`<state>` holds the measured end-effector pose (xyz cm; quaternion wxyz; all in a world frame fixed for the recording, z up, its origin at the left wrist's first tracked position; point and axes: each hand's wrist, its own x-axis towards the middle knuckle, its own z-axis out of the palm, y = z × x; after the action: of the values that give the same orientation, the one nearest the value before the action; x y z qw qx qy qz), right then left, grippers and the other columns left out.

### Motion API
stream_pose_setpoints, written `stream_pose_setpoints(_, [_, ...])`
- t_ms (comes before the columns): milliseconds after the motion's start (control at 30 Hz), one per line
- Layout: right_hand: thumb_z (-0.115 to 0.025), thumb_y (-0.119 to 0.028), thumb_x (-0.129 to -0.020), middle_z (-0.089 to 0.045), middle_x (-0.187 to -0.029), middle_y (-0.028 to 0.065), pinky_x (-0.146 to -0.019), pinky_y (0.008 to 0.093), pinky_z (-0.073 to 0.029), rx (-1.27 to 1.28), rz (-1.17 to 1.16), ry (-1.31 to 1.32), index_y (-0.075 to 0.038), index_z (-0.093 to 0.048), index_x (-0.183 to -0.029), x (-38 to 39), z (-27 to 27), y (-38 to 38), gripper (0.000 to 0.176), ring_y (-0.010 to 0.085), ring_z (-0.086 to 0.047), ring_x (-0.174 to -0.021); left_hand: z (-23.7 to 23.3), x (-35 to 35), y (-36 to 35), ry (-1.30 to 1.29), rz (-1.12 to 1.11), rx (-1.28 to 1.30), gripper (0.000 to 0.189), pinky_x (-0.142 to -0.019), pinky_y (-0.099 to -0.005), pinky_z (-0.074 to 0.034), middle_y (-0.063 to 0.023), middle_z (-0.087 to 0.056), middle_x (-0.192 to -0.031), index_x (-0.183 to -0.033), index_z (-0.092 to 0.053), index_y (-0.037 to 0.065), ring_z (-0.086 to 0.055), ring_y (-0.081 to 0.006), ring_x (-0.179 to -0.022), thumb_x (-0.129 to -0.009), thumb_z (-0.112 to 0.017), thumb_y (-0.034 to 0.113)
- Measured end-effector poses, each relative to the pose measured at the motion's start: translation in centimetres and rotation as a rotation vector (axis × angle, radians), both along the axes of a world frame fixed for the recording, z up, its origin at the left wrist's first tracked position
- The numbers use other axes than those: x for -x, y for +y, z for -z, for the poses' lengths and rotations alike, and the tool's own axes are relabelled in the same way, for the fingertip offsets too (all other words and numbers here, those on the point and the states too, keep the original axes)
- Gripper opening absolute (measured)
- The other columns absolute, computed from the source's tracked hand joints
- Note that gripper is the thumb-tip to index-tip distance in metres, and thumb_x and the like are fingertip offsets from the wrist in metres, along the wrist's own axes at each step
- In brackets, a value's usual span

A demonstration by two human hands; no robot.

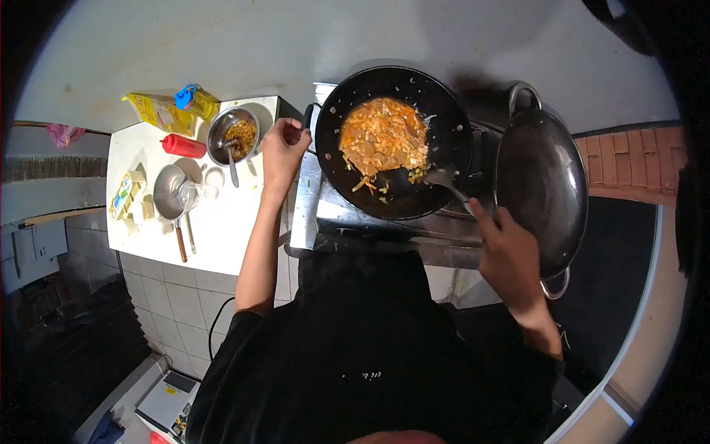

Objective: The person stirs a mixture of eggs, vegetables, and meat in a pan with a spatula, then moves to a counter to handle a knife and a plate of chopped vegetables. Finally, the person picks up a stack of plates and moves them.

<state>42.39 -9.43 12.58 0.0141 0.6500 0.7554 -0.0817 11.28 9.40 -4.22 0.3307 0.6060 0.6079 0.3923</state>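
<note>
A black wok (403, 203) sits on the stove, with chopped food in reddish-orange sauce (384, 133) spread over its middle and left. My left hand (285, 152) is at the wok's left side, its fingers closed around the black side handle (308, 117). On the right, my right hand (509, 251) grips a metal spatula (445, 180). The spatula's blade rests inside the wok, at the lower right edge of the food. Small bits of food stick to the wok's dark wall.
A second, larger wok (540, 185) stands right of the stove. On the white table (214, 251) at left are a bowl of brown food with a spoon (238, 133), a red squeeze bottle (183, 146), a saucepan (168, 194), a blue-lidded jug (197, 101) and a yellow pouch (159, 112).
</note>
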Motion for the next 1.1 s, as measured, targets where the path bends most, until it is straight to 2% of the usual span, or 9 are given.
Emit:
stream_pose_setpoints(133, [-0.058, -0.001, -0.081, -0.058, -0.091, 0.0193, -0.057, 0.0385, -0.053, 0.061, -0.04, 0.043, 0.0, -0.053, -0.135, 1.9, 2.5, 0.3, 0.054, 0.0321, -0.065, -0.064, 0.1, 0.2, 0.0, 0.003, 0.022, 0.025, 0.02, -0.063, -0.0238, -0.047, -0.0034, -0.064, -0.07, -0.094, -0.062, -0.002, -0.057, -0.0076, -0.064, -0.083, -0.073, 0.011])
stream_pose_setpoints(333, [-0.056, -0.005, -0.088, -0.059, -0.088, 0.0212, -0.055, 0.0373, -0.053, 0.065, 0.01, 0.273, 0.006, -0.052, -0.133, 3.8, -0.1, -1.4, 0.047, 0.0298, -0.066, -0.061, -0.3, 0.2, 0.0, 0.029, 0.027, 0.047, 0.022, -0.067, -0.0246, -0.049, -0.006, -0.067, -0.077, -0.096, -0.062, -0.003, -0.06, -0.0085, -0.068, -0.083, -0.073, 0.011])
stream_pose_setpoints(433, [-0.056, -0.006, -0.089, -0.06, -0.089, 0.0213, -0.055, 0.038, -0.054, 0.09, 0.005, 0.235, 0.005, -0.051, -0.135, 4.4, 1.0, -2.0, 0.048, 0.0308, -0.066, -0.062, 0.4, 0.4, 0.2, 0.039, 0.034, 0.036, 0.022, -0.067, -0.0248, -0.049, -0.0056, -0.066, -0.075, -0.095, -0.062, -0.003, -0.06, -0.0086, -0.068, -0.083, -0.073, 0.011])
stream_pose_setpoints(567, [-0.056, -0.006, -0.089, -0.06, -0.089, 0.02, -0.055, 0.0376, -0.054, 0.068, 0.06, 0.227, 0.002, -0.049, -0.137, 5.2, 5.7, -1.2, 0.049, 0.0306, -0.066, -0.063, 0.4, 0.3, 0.1, 0.041, 0.036, 0.007, 0.021, -0.065, -0.0249, -0.048, -0.0046, -0.063, -0.072, -0.094, -0.062, -0.003, -0.058, -0.0085, -0.066, -0.083, -0.073, 0.011])
stream_pose_setpoints(633, [-0.056, -0.007, -0.091, -0.06, -0.089, 0.0188, -0.054, 0.0376, -0.054, 0.022, 0.098, 0.139, 0.0, -0.047, -0.139, 5.2, 7.6, -0.3, 0.05, 0.0301, -0.066, -0.063, 0.4, 0.3, 0.2, 0.041, 0.03, -0.003, 0.021, -0.065, -0.0249, -0.048, -0.0046, -0.063, -0.072, -0.094, -0.062, -0.003, -0.058, -0.0085, -0.066, -0.083, -0.073, 0.011])
stream_pose_setpoints(733, [-0.056, -0.009, -0.092, -0.06, -0.089, 0.018, -0.054, 0.038, -0.054, 0.002, 0.118, 0.277, 0.0, -0.048, -0.138, 4.8, 6.0, -0.3, 0.048, 0.0302, -0.067, -0.064, 0.4, 0.5, 0.1, 0.034, 0.03, 0.001, 0.021, -0.065, -0.0247, -0.048, -0.0048, -0.064, -0.073, -0.094, -0.062, -0.003, -0.058, -0.0084, -0.065, -0.082, -0.073, 0.011])
stream_pose_setpoints(933, [-0.056, -0.011, -0.093, -0.061, -0.091, 0.0207, -0.053, 0.039, -0.053, 0.044, 0.079, 0.327, 0.001, -0.049, -0.137, 5.8, 2.8, -1.9, 0.046, 0.0306, -0.067, -0.064, 0.1, 0.2, 0.1, 0.036, 0.021, 0.02, 0.021, -0.066, -0.0239, -0.048, -0.004, -0.064, -0.072, -0.094, -0.061, -0.003, -0.058, -0.0071, -0.067, -0.082, -0.073, 0.01])
stream_pose_setpoints(1100, [-0.055, -0.011, -0.093, -0.061, -0.091, 0.0226, -0.055, 0.0415, -0.053, 0.017, 0.107, 0.304, 0.0, -0.049, -0.137, 6.4, 7.5, -0.7, 0.046, 0.033, -0.067, -0.066, 0.0, 0.3, 0.0, 0.022, 0.014, 0.041, 0.021, -0.066, -0.0239, -0.048, -0.0041, -0.063, -0.072, -0.094, -0.061, -0.003, -0.058, -0.0076, -0.067, -0.083, -0.073, 0.011])
